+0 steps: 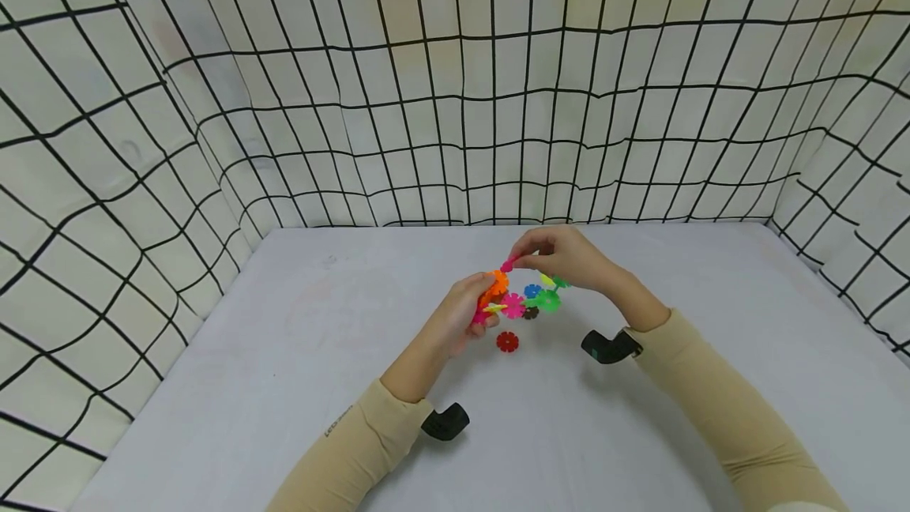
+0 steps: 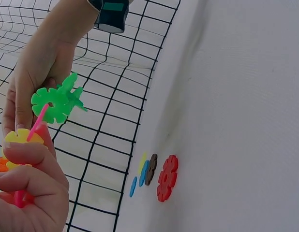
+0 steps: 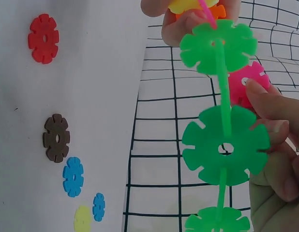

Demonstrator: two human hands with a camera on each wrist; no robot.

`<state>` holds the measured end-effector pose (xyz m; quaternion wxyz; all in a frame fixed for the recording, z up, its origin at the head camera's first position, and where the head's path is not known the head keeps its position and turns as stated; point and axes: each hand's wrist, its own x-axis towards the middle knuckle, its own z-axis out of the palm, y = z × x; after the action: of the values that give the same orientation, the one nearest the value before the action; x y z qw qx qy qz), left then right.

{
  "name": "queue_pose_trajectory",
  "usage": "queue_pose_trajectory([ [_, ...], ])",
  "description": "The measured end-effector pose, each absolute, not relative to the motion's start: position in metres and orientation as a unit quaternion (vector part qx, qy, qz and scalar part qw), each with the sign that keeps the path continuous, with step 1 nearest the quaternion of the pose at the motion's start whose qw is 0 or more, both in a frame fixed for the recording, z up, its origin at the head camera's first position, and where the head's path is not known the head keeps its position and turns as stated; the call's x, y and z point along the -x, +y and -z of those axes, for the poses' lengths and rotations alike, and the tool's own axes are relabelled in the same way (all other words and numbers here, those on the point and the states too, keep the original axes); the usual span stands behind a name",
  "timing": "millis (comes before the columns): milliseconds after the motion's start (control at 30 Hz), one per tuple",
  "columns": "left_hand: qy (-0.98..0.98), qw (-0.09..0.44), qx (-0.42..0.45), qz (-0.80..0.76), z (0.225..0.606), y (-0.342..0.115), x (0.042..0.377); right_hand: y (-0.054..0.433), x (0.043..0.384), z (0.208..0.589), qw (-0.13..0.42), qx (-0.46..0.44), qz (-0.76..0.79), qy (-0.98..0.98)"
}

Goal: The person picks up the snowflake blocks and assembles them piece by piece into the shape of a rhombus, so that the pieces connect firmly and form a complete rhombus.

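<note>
My left hand (image 1: pixel 464 310) grips a chain of interlocking plastic snowflake discs at its orange disc (image 1: pixel 500 284), with yellow and pink discs also by its fingers. From there the chain runs right through a pink disc (image 1: pixel 513 306) to several linked green discs (image 3: pixel 226 146), held up over the table. Between thumb and fingers my right hand (image 1: pixel 565 255) pinches a pink disc (image 3: pixel 247 83), its edge right at the orange one in the head view. In the left wrist view the yellow disc (image 2: pixel 22 140) sits against the left fingertips.
On the white table (image 1: pixel 320 354) lie loose discs: a red one (image 1: pixel 507 341), a brown one (image 3: pixel 56 138), blue ones (image 3: pixel 73 177) and a yellow one (image 3: pixel 82 218). A white wall with a black grid (image 1: pixel 490 101) stands behind. Black wrist cameras (image 1: pixel 445 422) stick out from both sleeves.
</note>
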<state>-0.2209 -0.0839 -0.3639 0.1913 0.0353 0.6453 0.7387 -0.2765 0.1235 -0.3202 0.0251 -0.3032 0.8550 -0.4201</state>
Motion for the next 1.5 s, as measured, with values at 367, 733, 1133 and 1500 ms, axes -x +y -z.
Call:
queue_pose_trajectory([
  [367, 0.662, 0.181, -0.042, -0.726, 0.362, -0.088, 0.223, 0.129, 0.283, 0.324, 0.076, 0.292, 0.468, 0.831],
  [733, 0.670, 0.176, -0.033, -0.721, 0.363, -0.089, 0.223, 0.126, 0.277, 0.320, 0.056, 0.306, 0.450, 0.837],
  [1133, 0.678, 0.198, -0.061, -0.705, 0.357, -0.097, 0.225, 0.124, 0.275, 0.327, 0.032, 0.326, 0.452, 0.830],
  [1500, 0.668, 0.217, -0.065, -0.709, 0.356, -0.101, 0.227, 0.120, 0.274, 0.336, 0.026, 0.343, 0.487, 0.802],
])
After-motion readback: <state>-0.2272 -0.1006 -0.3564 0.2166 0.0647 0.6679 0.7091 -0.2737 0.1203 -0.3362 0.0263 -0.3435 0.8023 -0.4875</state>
